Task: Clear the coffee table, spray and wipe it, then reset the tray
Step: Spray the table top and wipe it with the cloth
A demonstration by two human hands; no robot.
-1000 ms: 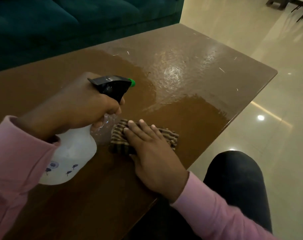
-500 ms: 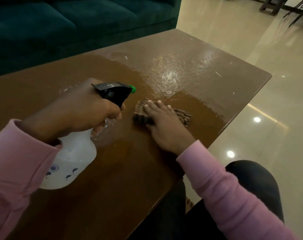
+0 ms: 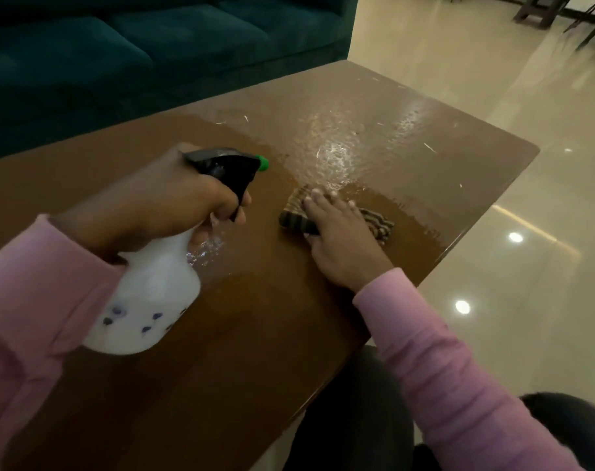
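My left hand [image 3: 160, 205] grips the neck of a white spray bottle [image 3: 150, 297] with a black trigger head and green nozzle, held above the brown coffee table [image 3: 221, 368], nozzle aimed to the right. My right hand [image 3: 340, 239] presses flat on a striped brown cloth [image 3: 297, 215] lying on the table, fingers straight and pointing away from me. The cloth sits at the near edge of a wet, glossy patch [image 3: 336, 147] covering the table's far right part.
A dark teal sofa [image 3: 136, 52] runs along the table's far side. Shiny cream floor tiles [image 3: 527, 232] lie to the right. Dark furniture legs [image 3: 540, 11] stand at the top right. My dark-trousered knees [image 3: 357, 419] sit beside the table's near right edge.
My right hand has pushed the cloth away from me across the table, toward the wet patch. The left hand has kept its hold on the bottle in about the same place.
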